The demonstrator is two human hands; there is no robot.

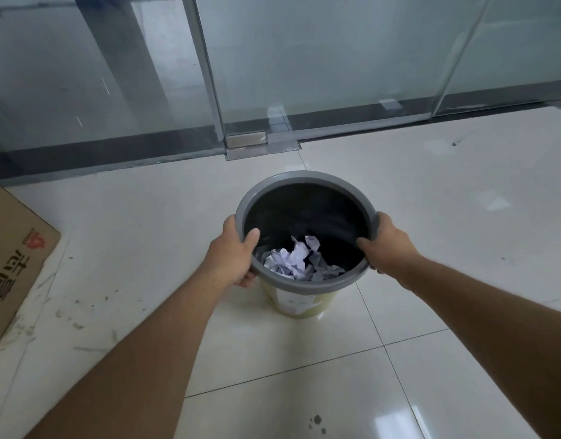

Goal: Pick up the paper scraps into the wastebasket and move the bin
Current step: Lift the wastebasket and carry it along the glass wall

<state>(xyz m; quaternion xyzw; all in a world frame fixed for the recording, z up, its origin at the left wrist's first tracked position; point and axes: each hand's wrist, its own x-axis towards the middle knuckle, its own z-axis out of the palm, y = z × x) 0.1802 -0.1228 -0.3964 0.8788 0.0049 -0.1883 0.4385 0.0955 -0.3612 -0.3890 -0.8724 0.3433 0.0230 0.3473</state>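
Hands, left (233, 255) and right (387, 243), clasp grey-rimmed wastebasket (304, 177) holding crumpled paper scraps (299, 259).

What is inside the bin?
Crumpled paper scraps lie at the bottom of the bin, with a thumb hooked over each side of the rim. Anything beneath the scraps is hidden.

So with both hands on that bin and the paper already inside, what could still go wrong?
1. The left hand and right hand grip only the grey rim of the bin; if one slips, it may tip and spill the crumpled paper.
2. The glass wall stands just beyond, so carrying forward could bump it.
3. The cardboard box on the left narrows that way.
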